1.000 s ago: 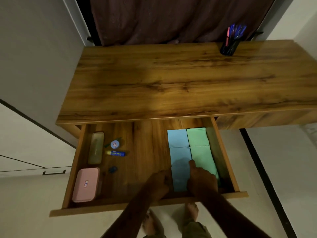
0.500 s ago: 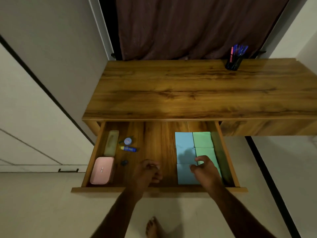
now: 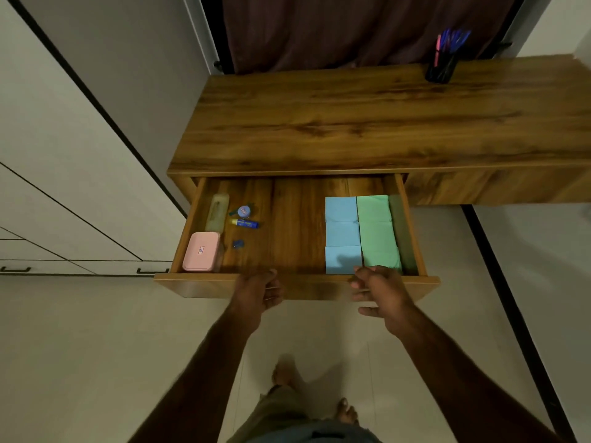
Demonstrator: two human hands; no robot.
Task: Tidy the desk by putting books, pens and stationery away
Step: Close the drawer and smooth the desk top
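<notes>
Standing open under the desk (image 3: 383,123), the drawer (image 3: 198,285) is seen from above with stationery laid out inside. The left hand (image 3: 256,292) is placed on the drawer's front panel near its middle: the thumb is laid on the top rim and the fingers are curled against the outer face, so the panel is held between them. The right hand (image 3: 382,294) is positioned further right at the same panel, fingers loosely bent and thumb stuck out toward the body; whether the wood is gripped by it cannot be told.

Along the drawer's right side, blue notepads (image 3: 341,209) are lined up in a column, with green notepads (image 3: 374,219) set touching them on the right. At the left end, a pink box (image 3: 202,251) is lodged in the near corner, and a clear case (image 3: 217,212) is laid behind it against the side wall. Beside these, what looks like a roll of tape (image 3: 243,211), a glue stick (image 3: 245,223) and a small blue object (image 3: 238,244) are scattered apart.

At the desk's back edge, toward the right, a pen holder (image 3: 439,70) is stood upright, filled with pens (image 3: 452,38). A dark curtain (image 3: 351,27) is hung behind, and bare feet (image 3: 283,372) are visible on the pale floor (image 3: 96,346).
</notes>
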